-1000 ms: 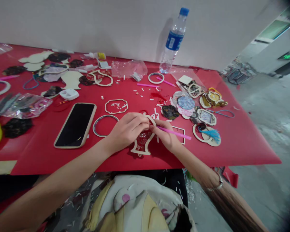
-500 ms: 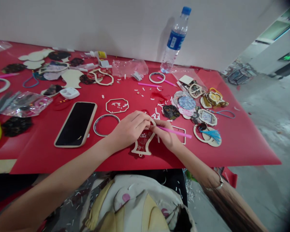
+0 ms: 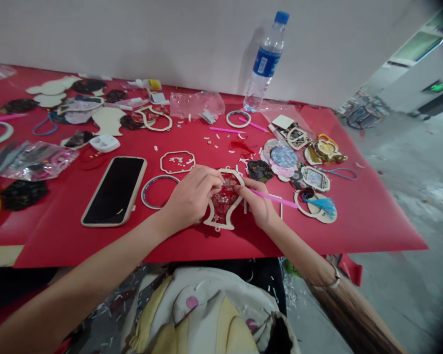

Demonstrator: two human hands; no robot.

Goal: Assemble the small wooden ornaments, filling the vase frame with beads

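A vase-shaped pale frame point(image 3: 224, 227) with see-through red-looking floral fabric point(image 3: 221, 200) across it is between my hands, its small loop towards the table's near edge. My left hand point(image 3: 195, 194) is closed at its upper left side, thumb and fingertips pinched together over the edge; any small piece in the pinch is hidden. On the right edge, my right hand point(image 3: 257, 201) grips the frame, its thumb over the fabric. A pink pen-like stick point(image 3: 278, 199) is tucked in that hand, pointing right. Partly behind my right hand lies a rectangular frame point(image 3: 281, 209).
Left of my hands are a ring point(image 3: 143, 192) and a phone point(image 3: 112, 191). An octagonal frame point(image 3: 161, 162) holds small white bits. A water bottle point(image 3: 266, 64) stands at the wall. Fabric rounds point(image 3: 284, 156) and a blue tassel point(image 3: 323, 205) lie right on the red table point(image 3: 335, 241).
The vase-shaped frame has come into fuller view as my hands moved apart from its top end. My left hand shifted slightly left and down; my right hand now grips its right edge.
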